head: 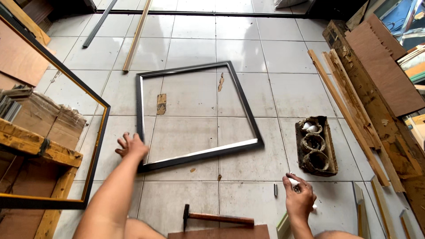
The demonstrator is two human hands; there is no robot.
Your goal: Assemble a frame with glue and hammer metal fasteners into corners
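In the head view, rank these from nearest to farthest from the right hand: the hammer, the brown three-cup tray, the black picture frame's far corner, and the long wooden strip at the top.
Measured from the right hand:
1. Brown three-cup tray, just above and to its right.
2. Hammer, lower left on the floor, only slightly farther.
3. Black picture frame's far corner, up and left.
4. Long wooden strip, far upper left.

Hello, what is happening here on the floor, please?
A person works low over a tiled floor. The left hand rests on the near left corner of a dark picture frame lying flat on the tiles. The right hand holds a small white object; what it is cannot be told. A hammer lies between the arms, untouched. A brown tray with three round compartments sits to the right, beside wooden strips.
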